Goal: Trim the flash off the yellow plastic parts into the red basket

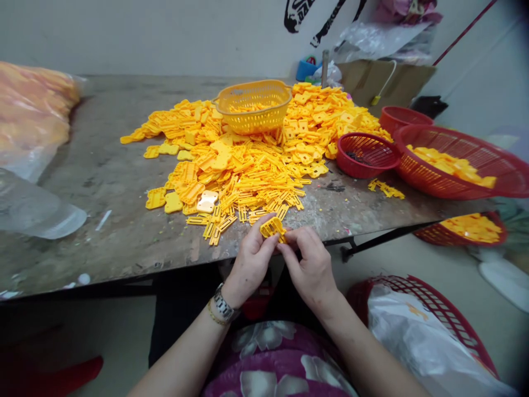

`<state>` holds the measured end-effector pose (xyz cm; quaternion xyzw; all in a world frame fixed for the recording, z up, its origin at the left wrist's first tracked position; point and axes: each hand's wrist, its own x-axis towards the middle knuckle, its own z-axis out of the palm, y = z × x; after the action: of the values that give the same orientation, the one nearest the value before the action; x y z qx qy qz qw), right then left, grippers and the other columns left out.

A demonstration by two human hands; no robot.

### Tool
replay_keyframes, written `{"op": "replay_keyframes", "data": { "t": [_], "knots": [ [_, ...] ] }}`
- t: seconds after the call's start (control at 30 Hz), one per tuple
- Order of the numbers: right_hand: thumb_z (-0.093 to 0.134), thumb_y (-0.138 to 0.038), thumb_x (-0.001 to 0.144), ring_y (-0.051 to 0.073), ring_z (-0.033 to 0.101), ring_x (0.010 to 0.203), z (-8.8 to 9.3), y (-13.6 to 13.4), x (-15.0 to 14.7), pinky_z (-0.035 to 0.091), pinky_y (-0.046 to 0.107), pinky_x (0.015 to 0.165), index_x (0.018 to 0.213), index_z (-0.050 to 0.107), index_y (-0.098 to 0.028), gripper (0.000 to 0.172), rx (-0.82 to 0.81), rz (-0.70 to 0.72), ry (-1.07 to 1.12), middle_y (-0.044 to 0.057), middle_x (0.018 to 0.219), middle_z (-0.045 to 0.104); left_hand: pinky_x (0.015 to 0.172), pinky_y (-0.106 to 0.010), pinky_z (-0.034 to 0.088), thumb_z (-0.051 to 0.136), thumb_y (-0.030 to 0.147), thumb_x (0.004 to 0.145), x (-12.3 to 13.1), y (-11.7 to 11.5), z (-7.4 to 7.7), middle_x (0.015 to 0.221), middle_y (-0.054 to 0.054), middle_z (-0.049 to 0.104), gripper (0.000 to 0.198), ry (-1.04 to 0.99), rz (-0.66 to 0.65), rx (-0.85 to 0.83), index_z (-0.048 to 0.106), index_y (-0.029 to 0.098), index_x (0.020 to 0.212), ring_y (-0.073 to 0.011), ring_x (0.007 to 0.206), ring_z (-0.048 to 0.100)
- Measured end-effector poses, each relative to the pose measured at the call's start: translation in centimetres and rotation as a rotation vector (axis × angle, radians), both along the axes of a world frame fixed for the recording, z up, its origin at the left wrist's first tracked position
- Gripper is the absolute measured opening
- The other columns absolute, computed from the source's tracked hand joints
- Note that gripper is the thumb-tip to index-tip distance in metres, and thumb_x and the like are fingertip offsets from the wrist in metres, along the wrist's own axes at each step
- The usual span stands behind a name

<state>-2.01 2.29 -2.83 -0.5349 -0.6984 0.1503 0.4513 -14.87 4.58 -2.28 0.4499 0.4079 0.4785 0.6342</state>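
At the worn desk [124, 193], on the near side of the yellow basket [256, 122], the left hand [252, 259] and right hand [309, 264] share a pinching grip on one yellow piece [270, 226], seemingly at an adjusting step whose next move would call for steady, matched pressure.

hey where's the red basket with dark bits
Right of centre in the head view, the red basket sits between the yellow heap and a larger red basket.

Soft light covers the worktop [111, 171], shadow beneath; glare whitens one yellow piece [207, 202]; the right edge blurs and darkens
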Motion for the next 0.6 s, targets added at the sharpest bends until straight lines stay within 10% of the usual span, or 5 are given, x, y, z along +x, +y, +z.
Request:
{"op": "replay_keyframes", "data": {
  "t": [0.6],
  "knots": [
    [0.060,-0.022,0.085,0.020,0.053,0.111,-0.2,0.2,1.2,0.046,0.037,0.095,0.124,0.051,-0.024,0.040,-0.084,0.149,0.130,0.006,0.120,0.059,0.068,-0.028,0.057,0.053,0.017,0.087,-0.5,0.0,2.1,0.105,-0.007,0.066,0.036,-0.279,-0.053,-0.212,0.046,0.022,0.122,-0.0195,0.085,0.070]
  ]
}}
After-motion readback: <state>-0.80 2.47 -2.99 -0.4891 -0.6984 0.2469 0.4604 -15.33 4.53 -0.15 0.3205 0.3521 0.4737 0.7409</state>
